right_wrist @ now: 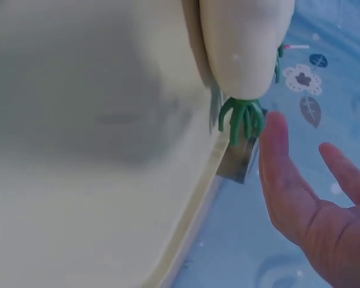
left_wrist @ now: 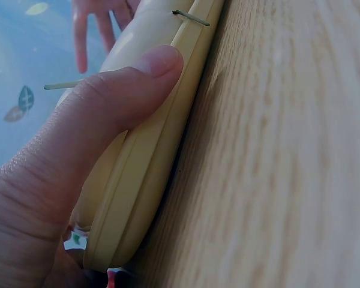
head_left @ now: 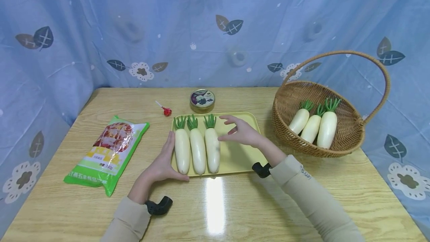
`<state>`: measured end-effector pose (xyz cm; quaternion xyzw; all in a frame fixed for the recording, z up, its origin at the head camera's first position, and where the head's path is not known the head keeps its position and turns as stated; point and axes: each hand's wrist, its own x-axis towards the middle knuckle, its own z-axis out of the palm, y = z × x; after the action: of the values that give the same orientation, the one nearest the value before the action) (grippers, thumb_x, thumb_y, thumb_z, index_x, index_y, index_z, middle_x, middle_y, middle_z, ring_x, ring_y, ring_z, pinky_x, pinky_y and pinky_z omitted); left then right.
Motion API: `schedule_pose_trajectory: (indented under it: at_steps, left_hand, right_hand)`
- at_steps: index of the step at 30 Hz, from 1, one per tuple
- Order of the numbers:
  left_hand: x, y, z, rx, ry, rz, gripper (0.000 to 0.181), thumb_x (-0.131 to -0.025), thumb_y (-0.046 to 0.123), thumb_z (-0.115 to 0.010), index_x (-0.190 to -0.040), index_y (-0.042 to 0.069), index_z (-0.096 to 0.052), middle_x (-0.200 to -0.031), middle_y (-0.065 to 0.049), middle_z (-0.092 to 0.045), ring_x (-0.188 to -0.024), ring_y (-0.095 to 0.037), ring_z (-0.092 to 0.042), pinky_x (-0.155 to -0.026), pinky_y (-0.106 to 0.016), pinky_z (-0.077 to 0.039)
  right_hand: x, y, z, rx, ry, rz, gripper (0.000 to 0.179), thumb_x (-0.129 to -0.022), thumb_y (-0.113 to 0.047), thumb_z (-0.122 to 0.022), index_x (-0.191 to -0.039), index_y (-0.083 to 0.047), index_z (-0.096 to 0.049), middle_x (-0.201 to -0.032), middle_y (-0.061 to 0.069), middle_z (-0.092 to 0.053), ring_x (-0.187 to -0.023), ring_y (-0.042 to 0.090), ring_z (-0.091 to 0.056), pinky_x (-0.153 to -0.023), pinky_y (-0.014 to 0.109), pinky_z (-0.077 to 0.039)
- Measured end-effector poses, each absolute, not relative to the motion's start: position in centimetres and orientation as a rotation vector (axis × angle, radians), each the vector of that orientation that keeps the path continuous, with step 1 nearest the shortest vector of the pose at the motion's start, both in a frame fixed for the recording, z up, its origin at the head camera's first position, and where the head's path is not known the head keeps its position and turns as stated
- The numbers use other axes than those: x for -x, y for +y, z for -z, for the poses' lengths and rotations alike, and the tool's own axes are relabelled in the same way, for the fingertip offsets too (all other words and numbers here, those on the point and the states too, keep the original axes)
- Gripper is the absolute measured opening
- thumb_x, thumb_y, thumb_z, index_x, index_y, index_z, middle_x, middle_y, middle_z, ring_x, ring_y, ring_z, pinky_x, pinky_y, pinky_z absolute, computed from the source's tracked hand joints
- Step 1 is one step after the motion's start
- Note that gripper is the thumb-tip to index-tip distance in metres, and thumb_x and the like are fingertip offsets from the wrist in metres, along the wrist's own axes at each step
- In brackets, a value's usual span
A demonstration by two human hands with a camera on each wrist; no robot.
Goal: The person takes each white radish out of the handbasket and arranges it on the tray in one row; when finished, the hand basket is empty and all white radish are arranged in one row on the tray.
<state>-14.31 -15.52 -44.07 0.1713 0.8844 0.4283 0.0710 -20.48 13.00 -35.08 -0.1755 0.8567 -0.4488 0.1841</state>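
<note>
Three white radishes with green stalk stubs lie side by side on the left half of a yellow tray (head_left: 239,156): the left one (head_left: 182,151), the middle one (head_left: 198,152) and the right one (head_left: 212,151). My left hand (head_left: 162,165) spreads around the tray's front left corner, fingers straight along the left side. In the left wrist view its thumb (left_wrist: 126,90) rests against the front rim. Over the tray, my right hand (head_left: 243,133) holds nothing, its thumb and fingers apart right beside the right radish.
A wicker basket (head_left: 280,122) with a tall handle holds three more radishes (head_left: 327,130) at the right. Behind the tray stand a round tin (head_left: 202,100) and a red lollipop (head_left: 167,111). A green and white food packet (head_left: 109,152) lies left. Blue curtains surround the table.
</note>
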Motion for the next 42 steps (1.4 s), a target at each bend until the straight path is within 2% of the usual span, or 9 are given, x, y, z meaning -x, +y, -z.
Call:
schedule_pose_trajectory:
  at_steps: [10,22,31,42]
  left_hand:
    - [14.2,-15.4,43.8,-0.510,2.658,-1.288,0.149,-0.044,0.045,-0.089,-0.144,0.004,0.015,-0.150,-0.017,0.015,-0.136,-0.034,0.007,-0.108,-0.052,-0.007]
    - [14.2,-15.5,43.6,-0.513,2.665,-1.284,0.150,-0.043,0.046,-0.089,-0.144,0.004,0.014,-0.150,-0.017,0.014,-0.137,-0.033,0.007,-0.108,-0.051,-0.006]
    - [14.3,-15.4,43.9,-0.519,2.667,-1.275,0.149,-0.044,0.047,-0.088,-0.144,0.005,0.014,-0.150,-0.017,0.014,-0.137,-0.034,0.006,-0.108,-0.052,-0.007]
    - [14.3,-15.4,43.9,-0.517,2.669,-1.272,0.150,-0.043,0.049,-0.088,-0.144,0.006,0.014,-0.150,-0.016,0.015,-0.137,-0.033,0.007,-0.108,-0.053,-0.007]
  right_hand:
    - [20.1,14.3,33.2,0.502,2.352,1.316,0.075,-0.078,-0.017,-0.073,-0.141,-0.010,-0.033,-0.135,0.023,-0.036,-0.102,0.033,-0.056,-0.072,0.035,-0.054]
    - [19.5,16.5,30.9,0.525,2.421,1.205,0.078,-0.078,-0.025,-0.073,-0.143,-0.016,-0.030,-0.138,0.019,-0.035,-0.104,0.030,-0.056,-0.078,0.037,-0.052]
    - [19.3,18.5,29.4,0.561,2.466,1.180,0.078,-0.079,-0.028,-0.072,-0.143,-0.016,-0.030,-0.138,0.018,-0.036,-0.102,0.026,-0.058,-0.080,0.039,-0.050]
    - [19.2,21.6,26.9,0.511,2.496,1.210,0.075,-0.082,-0.026,-0.069,-0.144,-0.018,-0.027,-0.139,0.017,-0.034,-0.103,0.028,-0.058,-0.082,0.042,-0.049]
